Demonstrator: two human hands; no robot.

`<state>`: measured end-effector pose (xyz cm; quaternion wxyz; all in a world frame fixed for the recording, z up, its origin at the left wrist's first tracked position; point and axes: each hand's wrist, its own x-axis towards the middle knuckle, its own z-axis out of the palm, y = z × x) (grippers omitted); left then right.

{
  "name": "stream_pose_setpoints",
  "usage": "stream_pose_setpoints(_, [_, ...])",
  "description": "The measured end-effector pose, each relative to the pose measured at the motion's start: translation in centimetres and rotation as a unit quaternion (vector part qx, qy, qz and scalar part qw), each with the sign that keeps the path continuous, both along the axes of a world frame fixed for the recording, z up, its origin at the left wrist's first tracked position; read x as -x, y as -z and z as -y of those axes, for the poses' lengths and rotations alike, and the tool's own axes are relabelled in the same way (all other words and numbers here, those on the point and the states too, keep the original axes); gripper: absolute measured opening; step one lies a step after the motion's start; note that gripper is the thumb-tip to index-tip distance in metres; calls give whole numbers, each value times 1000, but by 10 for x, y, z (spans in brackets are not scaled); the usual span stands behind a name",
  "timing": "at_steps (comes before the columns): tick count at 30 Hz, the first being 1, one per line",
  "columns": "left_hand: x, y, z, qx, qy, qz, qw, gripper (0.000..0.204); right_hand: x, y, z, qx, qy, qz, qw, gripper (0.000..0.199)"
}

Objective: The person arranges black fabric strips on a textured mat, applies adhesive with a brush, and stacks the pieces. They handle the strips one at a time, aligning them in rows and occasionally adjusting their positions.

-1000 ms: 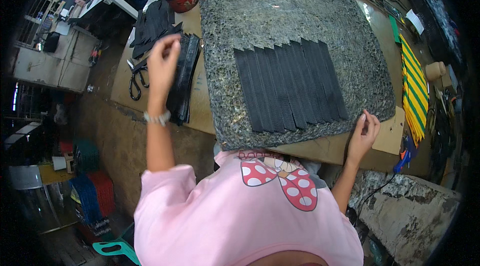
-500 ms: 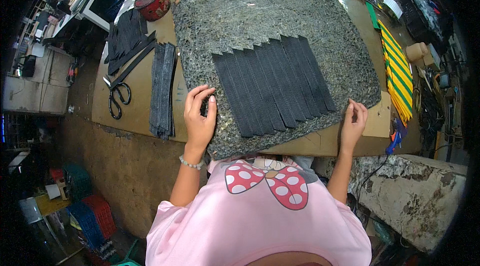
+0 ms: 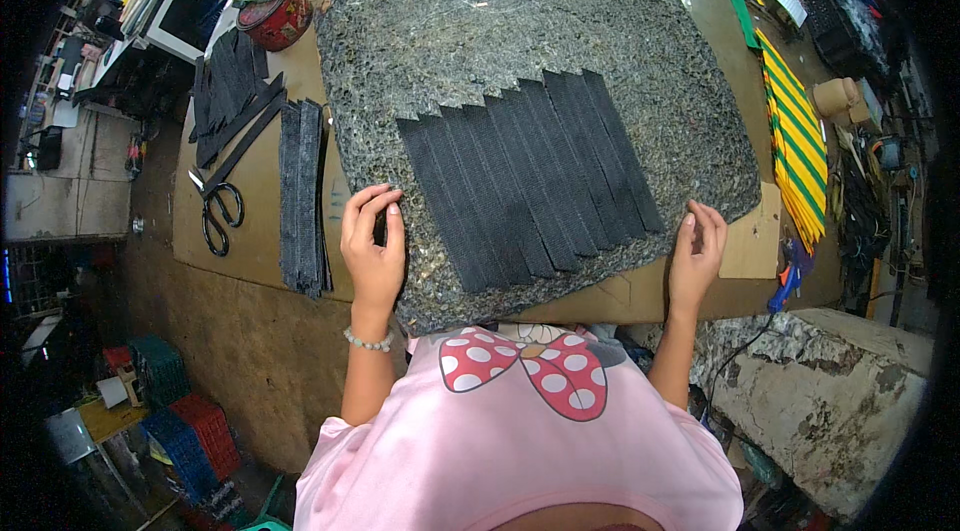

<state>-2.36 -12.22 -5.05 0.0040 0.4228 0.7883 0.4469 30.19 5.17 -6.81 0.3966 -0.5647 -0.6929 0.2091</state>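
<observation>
Black fabric strips (image 3: 530, 181) with slanted ends lie side by side on a speckled grey slab (image 3: 500, 21). My left hand (image 3: 375, 246) rests at the slab's left edge, beside the strips, with its fingers curved and the thumb apart, holding nothing. At the slab's lower right edge is my right hand (image 3: 697, 256), also free of any object, its fingers loosely bent and apart from the strips. Left of the slab lies a neat stack of black strips (image 3: 302, 196). Scissors with black handles (image 3: 220, 216) lie farther left, near a loose pile of black strips (image 3: 230, 81).
A red tin (image 3: 275, 19) with a white stick across it stands at the far left of the table (image 3: 250, 261). On the right are yellow and green striped strips (image 3: 797, 146), a blue glue gun (image 3: 788, 281) with a cord, and a tan roll (image 3: 833, 99).
The view has shifted slightly, so the slab, strips and tools appear farther left. Both hands keep nearly the same pose at the slab's edges.
</observation>
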Motion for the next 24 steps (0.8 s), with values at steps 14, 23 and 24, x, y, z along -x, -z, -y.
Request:
stream_pose_setpoints(14, [27,-45,-2,-16,35,31,999,17,-1,1,-1,8,2,15,1000,23])
stream_pose_setpoints(23, [259,-77,-104,88,-134,-251,955,103,-4,7,-2,-24,-8,30,999,23])
stream_pose_setpoints(24, [276,-69,-118,78,-152,-220,960,112,-5,8,-2,-31,-7,23,999,23])
